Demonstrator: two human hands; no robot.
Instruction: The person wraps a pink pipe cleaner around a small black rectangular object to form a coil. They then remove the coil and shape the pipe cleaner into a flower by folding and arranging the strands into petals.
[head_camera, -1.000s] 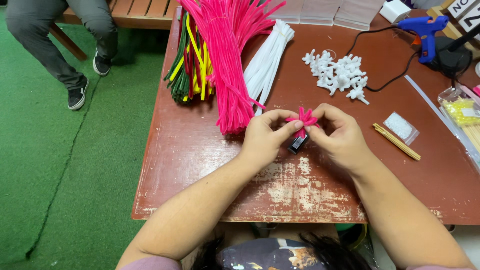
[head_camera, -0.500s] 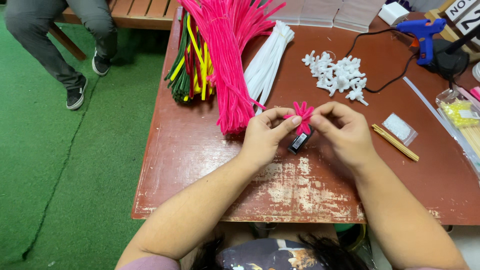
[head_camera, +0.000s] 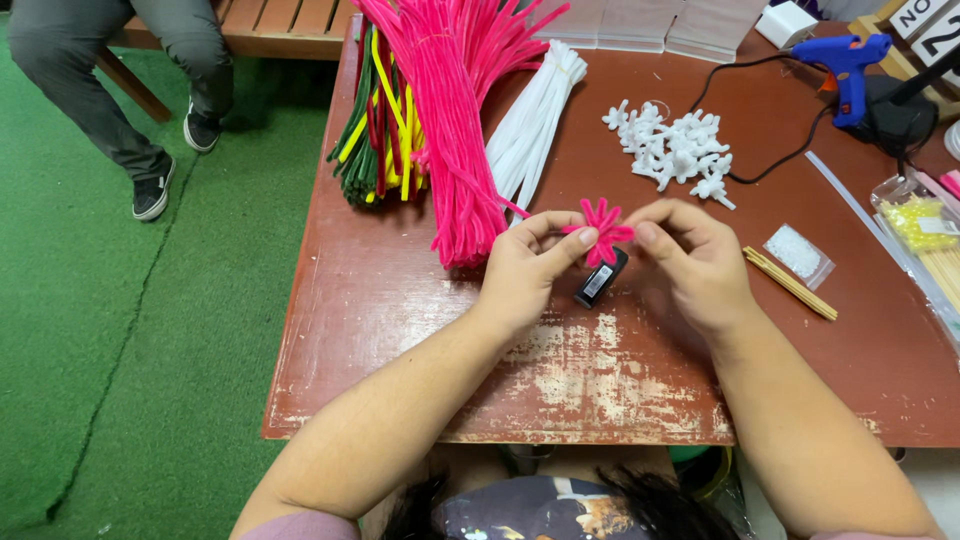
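Both my hands hold a small pink pipe-cleaner flower (head_camera: 601, 229) just above the worn red-brown table (head_camera: 400, 300). My left hand (head_camera: 527, 268) pinches its left side with thumb and forefinger. My right hand (head_camera: 696, 260) grips its right side. Under the flower a small black rectangular object (head_camera: 600, 280) lies on the table. A big bundle of pink pipe cleaners (head_camera: 450, 130) lies just beyond my left hand.
White pipe cleaners (head_camera: 535, 120) and a green, yellow and red bundle (head_camera: 375, 130) flank the pink one. White finished flowers (head_camera: 675, 150), a blue glue gun (head_camera: 848, 70) with cord, thin wooden sticks (head_camera: 790, 283), a small bag (head_camera: 798, 252). A seated person's legs (head_camera: 150, 90) at far left.
The flower's petals have spread wider and it sits slightly higher between my fingers. My hands have shifted only a little.
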